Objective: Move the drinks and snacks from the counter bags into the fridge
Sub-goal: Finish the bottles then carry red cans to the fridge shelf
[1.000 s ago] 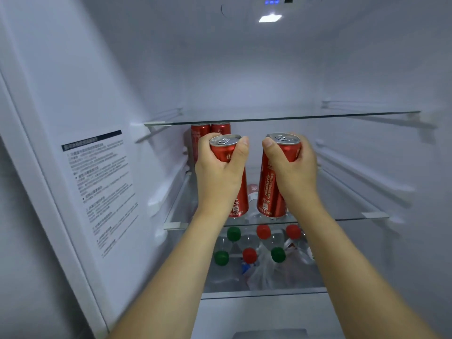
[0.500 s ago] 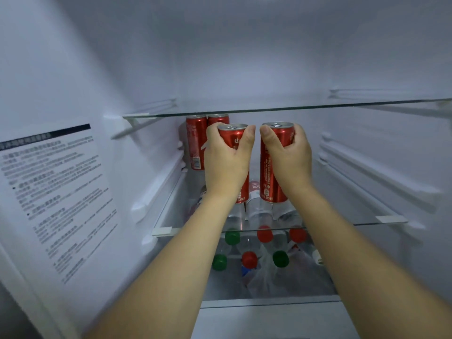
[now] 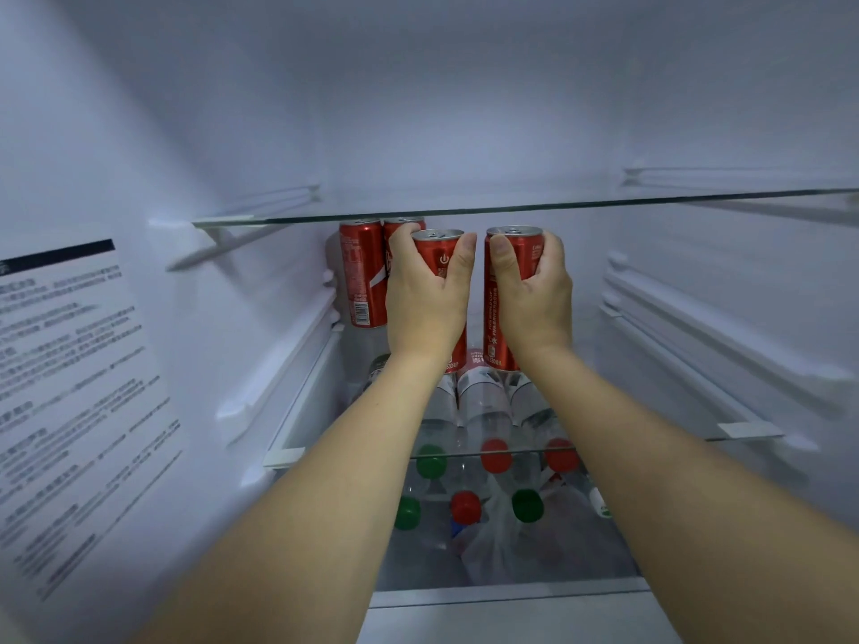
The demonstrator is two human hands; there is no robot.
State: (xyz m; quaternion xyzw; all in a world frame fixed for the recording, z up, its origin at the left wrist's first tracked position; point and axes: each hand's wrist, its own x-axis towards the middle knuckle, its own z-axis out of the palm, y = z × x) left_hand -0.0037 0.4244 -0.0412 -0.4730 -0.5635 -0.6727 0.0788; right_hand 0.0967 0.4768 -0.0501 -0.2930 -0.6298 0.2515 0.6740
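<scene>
My left hand (image 3: 425, 299) and right hand (image 3: 534, 290) each grip a red can (image 3: 439, 258), upright to stand beside the stored cans (image 3: 360, 271).

We are looking at a glass middle shelf (image 3: 688, 402) running across the frame's centre, with two red cans (image 3: 360, 271) standing upright on it at the back left, touching each other. Below it, a lower shelf (image 3: 511, 597) is carrying plastic bottles (image 3: 483, 411) lying on their sides, red and green caps facing us.
</scene>
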